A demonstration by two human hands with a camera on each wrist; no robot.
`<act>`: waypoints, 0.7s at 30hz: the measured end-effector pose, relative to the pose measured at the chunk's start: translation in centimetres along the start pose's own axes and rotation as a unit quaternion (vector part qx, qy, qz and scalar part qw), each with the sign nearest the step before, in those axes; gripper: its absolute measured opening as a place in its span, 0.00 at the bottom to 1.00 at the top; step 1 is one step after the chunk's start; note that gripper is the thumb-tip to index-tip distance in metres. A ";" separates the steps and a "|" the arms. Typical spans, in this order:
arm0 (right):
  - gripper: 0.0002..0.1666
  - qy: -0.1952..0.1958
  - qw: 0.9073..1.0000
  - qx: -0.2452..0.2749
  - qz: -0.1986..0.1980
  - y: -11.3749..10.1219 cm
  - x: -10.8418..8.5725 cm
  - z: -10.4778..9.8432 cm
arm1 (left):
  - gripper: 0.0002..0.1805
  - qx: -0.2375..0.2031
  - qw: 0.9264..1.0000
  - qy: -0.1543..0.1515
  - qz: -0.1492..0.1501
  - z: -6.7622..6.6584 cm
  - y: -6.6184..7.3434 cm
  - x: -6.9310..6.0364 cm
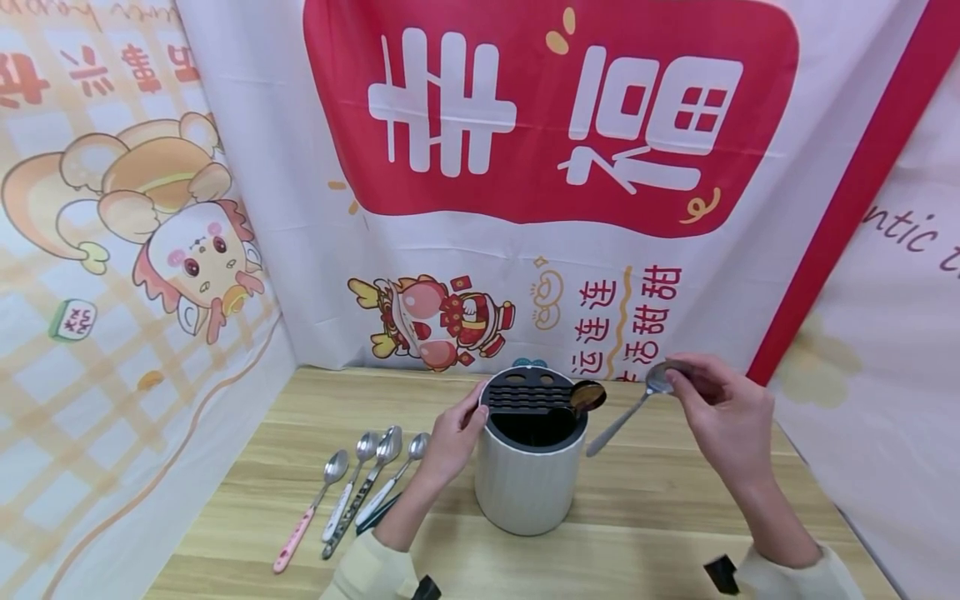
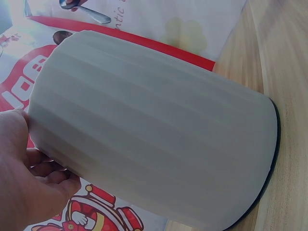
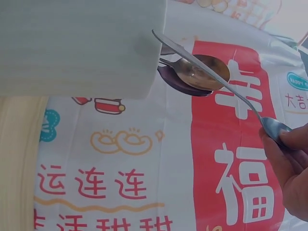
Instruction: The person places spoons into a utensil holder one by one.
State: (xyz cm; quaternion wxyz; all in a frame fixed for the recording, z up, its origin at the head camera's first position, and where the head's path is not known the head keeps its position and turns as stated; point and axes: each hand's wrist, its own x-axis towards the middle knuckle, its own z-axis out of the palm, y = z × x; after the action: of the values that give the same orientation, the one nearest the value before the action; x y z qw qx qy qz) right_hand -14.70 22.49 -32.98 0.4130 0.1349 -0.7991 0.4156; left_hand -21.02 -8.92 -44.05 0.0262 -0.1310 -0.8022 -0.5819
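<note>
A pale, ribbed utensil holder (image 1: 527, 492) stands upright on the wood-grain tabletop (image 1: 660, 521). The person's left hand (image 1: 452, 440) grips its side near the rim, fingers curled against the wall. To its right, the right hand (image 1: 723, 417) pinches a metal spoon (image 1: 619, 423) by the bowl, the handle slanting down toward the holder; I cannot tell whether they touch. A dark spoon bowl (image 1: 587, 396) juts over the rim. Four spoons (image 1: 388, 446) lie to the left, one pink-handled.
</note>
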 end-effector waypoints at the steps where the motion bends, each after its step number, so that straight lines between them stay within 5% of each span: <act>1: 0.16 0.001 1.000 0.001 0.000 -0.1 0.1 0.0 | 0.29 0.000 1.000 0.000 0.000 0.0 0.0 0.0; 21: 0.15 0.047 0.998 0.022 -0.034 -1.3 0.6 1.4 | 0.30 -0.001 1.000 -0.001 -0.001 0.0 -0.1 0.0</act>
State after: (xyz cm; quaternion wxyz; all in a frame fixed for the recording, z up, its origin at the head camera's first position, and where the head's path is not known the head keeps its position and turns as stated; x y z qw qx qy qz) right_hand -15.09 20.63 -32.27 0.4609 0.1510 -0.7645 0.4247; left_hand -21.00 -8.97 -44.16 0.0247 -0.1304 -0.8017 -0.5828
